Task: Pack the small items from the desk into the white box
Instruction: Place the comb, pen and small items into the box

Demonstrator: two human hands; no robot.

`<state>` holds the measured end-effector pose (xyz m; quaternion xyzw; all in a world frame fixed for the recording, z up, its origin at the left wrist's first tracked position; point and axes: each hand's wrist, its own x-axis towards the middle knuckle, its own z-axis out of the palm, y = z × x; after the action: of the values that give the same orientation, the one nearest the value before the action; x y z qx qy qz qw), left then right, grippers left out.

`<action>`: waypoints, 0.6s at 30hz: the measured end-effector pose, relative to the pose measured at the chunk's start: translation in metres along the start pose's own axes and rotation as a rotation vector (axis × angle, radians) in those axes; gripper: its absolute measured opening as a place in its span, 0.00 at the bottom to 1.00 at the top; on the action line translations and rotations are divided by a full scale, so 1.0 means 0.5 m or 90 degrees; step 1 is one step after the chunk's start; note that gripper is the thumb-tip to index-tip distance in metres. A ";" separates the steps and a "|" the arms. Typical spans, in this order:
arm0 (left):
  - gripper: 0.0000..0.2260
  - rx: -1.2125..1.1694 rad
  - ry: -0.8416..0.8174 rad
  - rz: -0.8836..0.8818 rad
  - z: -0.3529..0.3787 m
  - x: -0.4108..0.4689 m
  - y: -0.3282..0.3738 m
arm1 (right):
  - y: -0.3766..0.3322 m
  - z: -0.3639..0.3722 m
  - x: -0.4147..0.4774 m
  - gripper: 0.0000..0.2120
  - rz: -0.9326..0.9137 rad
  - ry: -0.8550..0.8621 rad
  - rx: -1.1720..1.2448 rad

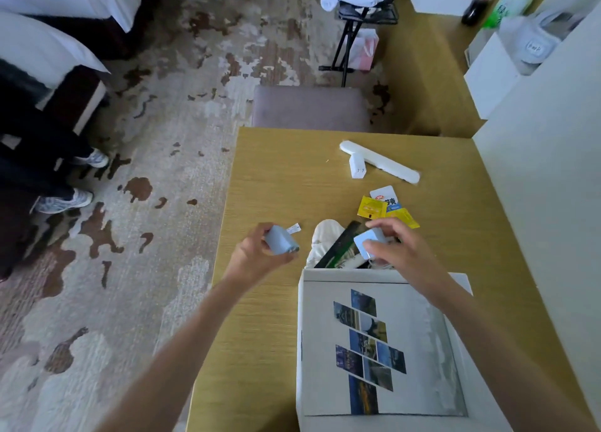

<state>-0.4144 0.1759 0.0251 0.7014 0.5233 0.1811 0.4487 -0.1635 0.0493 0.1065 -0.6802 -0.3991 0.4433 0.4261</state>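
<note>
My left hand (pixel 257 253) grips blue-grey cylinder (pixel 280 243) near left edge of table (pixel 286 178); my right hand (pixel 397 252) pinches pale-blue square item (pixel 365 241) at far end of white box (pixel 320 334).

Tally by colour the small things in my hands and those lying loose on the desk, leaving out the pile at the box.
Light blue: 2, a cylinder in the left hand, a square piece in the right hand.
Yellow: 2, one sachet and another.
White: 4, long stick, small block, printed packet, paper tag.
Total: 8.
</note>
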 end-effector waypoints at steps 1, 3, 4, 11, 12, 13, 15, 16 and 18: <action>0.34 0.015 0.022 0.031 -0.012 -0.018 0.017 | 0.005 0.000 -0.010 0.10 0.000 -0.017 -0.008; 0.33 0.058 0.052 0.107 -0.028 -0.059 0.058 | 0.017 0.000 -0.030 0.11 0.013 -0.038 -0.033; 0.33 0.082 0.057 0.148 -0.031 -0.080 0.080 | 0.023 0.000 -0.040 0.12 0.026 -0.046 -0.038; 0.33 0.376 -0.061 0.380 0.040 -0.238 0.179 | 0.095 -0.039 -0.125 0.21 0.110 -0.159 -0.069; 0.32 0.436 -0.092 0.410 0.059 -0.252 0.181 | 0.107 -0.049 -0.137 0.23 0.130 -0.177 -0.111; 0.31 0.495 -0.130 0.422 0.078 -0.263 0.180 | 0.119 -0.058 -0.149 0.23 0.147 -0.198 -0.159; 0.29 0.597 -0.217 0.401 0.113 -0.279 0.173 | 0.144 -0.069 -0.171 0.20 0.160 -0.252 -0.254; 0.29 0.642 -0.252 0.391 0.128 -0.286 0.167 | 0.156 -0.071 -0.181 0.20 0.156 -0.274 -0.297; 0.26 0.714 -0.297 0.404 0.149 -0.299 0.153 | 0.177 -0.067 -0.198 0.22 0.137 -0.298 -0.376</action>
<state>-0.3745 0.0054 0.0803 0.9678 0.1966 -0.1506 0.0439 -0.1458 -0.0778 0.0580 -0.6919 -0.5225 0.4945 0.0603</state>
